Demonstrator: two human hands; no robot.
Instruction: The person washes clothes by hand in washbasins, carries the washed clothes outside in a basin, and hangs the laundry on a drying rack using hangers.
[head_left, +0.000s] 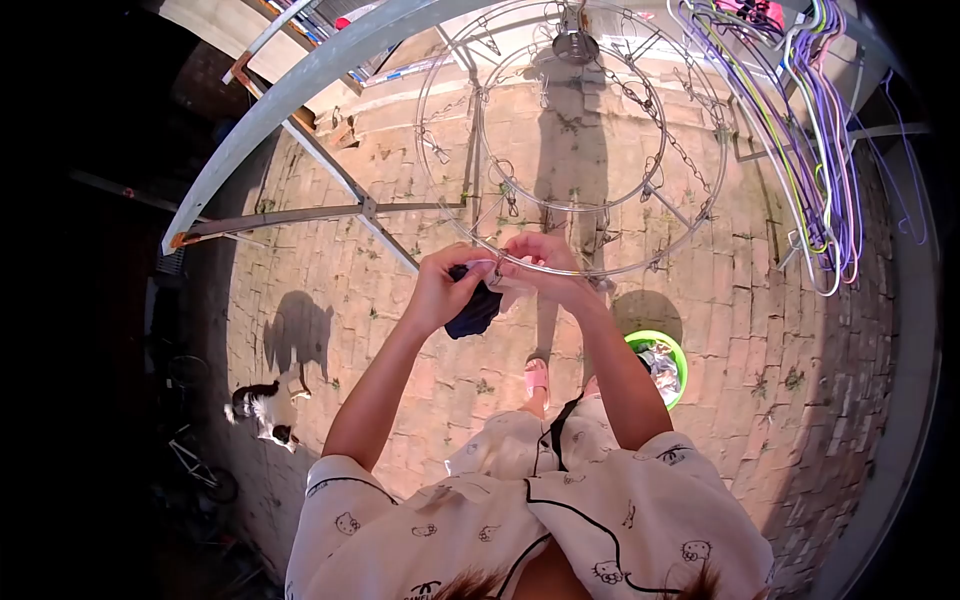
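Hangers dangle right of the right hand, with a green tub below. The left hand pinches dark, crumpled cloth by the wire ring; what the right hand pinches, I can't tell.

2 arms extended, hands close together, fingers curled.

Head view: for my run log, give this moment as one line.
left hand: at round hanger | right hand: at round hanger | dark cloth: hanging by left hand | green basin: on paving

Lettering on the printed shirt is too small to read.
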